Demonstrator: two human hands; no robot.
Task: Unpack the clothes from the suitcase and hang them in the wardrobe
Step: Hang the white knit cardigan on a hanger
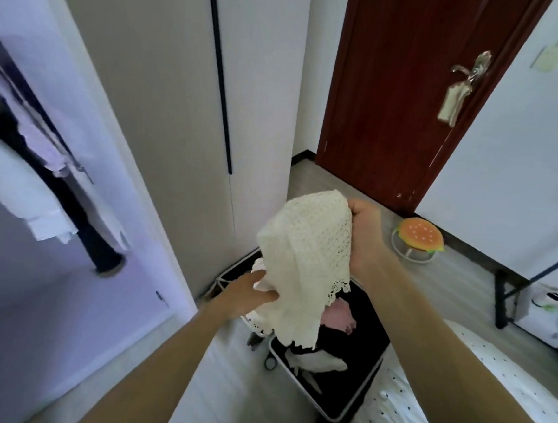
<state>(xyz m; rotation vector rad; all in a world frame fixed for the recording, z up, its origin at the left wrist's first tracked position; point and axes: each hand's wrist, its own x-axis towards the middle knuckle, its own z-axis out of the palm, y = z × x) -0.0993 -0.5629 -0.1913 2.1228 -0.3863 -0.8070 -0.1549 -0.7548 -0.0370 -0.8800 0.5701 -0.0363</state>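
The cream lace knit garment (303,266) hangs above the open black suitcase (351,381), right hand (365,237) gripping its top, left hand (252,292) pinching a fold. Light, limp, snag-prone; probably best held at the shoulders.

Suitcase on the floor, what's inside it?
A pink garment and a white garment lie in the open suitcase. The cream lace garment in the left hand and right hand hangs in front, hiding the rest.

Both hands (365,230) lift a cream garment (303,262) over the suitcase (350,394).
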